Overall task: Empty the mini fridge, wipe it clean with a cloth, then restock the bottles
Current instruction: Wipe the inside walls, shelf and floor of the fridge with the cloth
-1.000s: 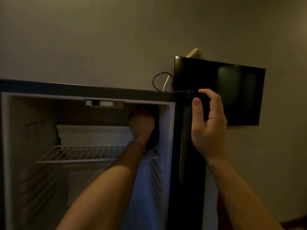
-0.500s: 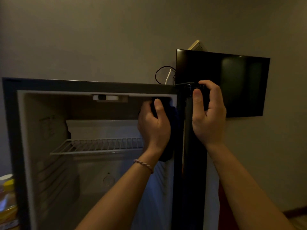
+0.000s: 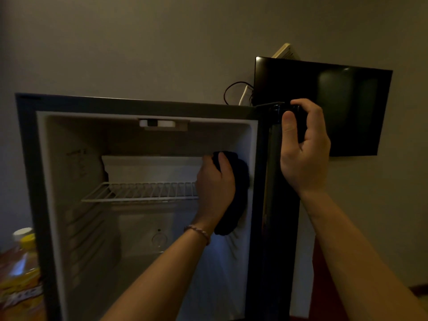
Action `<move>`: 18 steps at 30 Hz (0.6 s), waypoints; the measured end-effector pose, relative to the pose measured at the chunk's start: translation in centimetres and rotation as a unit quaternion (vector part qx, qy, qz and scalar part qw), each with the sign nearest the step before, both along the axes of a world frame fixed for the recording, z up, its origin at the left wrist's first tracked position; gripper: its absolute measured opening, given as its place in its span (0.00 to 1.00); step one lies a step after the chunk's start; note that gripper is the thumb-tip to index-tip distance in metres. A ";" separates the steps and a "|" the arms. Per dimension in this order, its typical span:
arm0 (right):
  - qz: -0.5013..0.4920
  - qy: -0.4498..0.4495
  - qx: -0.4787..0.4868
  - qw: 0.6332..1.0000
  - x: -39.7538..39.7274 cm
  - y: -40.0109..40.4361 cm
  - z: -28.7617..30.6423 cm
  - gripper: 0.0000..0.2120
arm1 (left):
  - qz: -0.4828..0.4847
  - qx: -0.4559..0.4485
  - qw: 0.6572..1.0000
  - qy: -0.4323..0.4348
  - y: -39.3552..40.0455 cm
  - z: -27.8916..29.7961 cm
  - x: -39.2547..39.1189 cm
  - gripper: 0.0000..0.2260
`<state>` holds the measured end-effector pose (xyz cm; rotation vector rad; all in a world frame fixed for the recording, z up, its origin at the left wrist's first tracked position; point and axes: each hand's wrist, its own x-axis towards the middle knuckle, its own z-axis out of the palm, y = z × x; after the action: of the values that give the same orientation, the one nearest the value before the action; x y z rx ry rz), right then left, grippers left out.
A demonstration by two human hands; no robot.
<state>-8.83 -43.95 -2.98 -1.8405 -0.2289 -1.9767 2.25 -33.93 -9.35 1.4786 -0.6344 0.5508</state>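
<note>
Left hand [image 3: 214,184] presses dark cloth [image 3: 234,195], hanging lengthwise, against fridge wall [image 3: 251,158].

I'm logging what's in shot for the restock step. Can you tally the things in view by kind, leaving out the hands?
Mini fridges: 1, door open
Wire shelves: 1
Dark cloths: 1, held by the left hand
Bottles: 2, at the left edge, blurred, count unsure
Wall screens: 1
Total: 6

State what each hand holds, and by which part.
Left hand grips the dark cloth by its upper end; right hand grips the fridge door by its top corner.
</note>
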 end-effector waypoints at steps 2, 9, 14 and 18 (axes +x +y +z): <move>0.000 0.001 -0.002 1.000 0.1 -0.1 0.0 0.16 | 0.024 0.050 0.998 0.031 -0.3 0.7 0.9 0.16; 0.003 0.000 0.006 1.000 0.2 -0.4 0.0 0.16 | 0.027 0.130 0.985 0.110 -1.0 3.7 3.1 0.19; 0.006 -0.003 0.007 1.000 0.2 -0.3 0.0 0.16 | 0.037 0.130 0.985 0.110 -1.2 3.3 3.1 0.20; 0.011 0.005 0.008 1.000 0.1 -0.1 0.1 0.16 | 0.027 0.117 0.985 0.123 -1.1 2.9 3.0 0.21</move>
<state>-8.71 -44.01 -2.89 -1.8287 -0.2290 -1.9494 5.21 -35.03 -6.45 1.7564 -0.4761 0.3352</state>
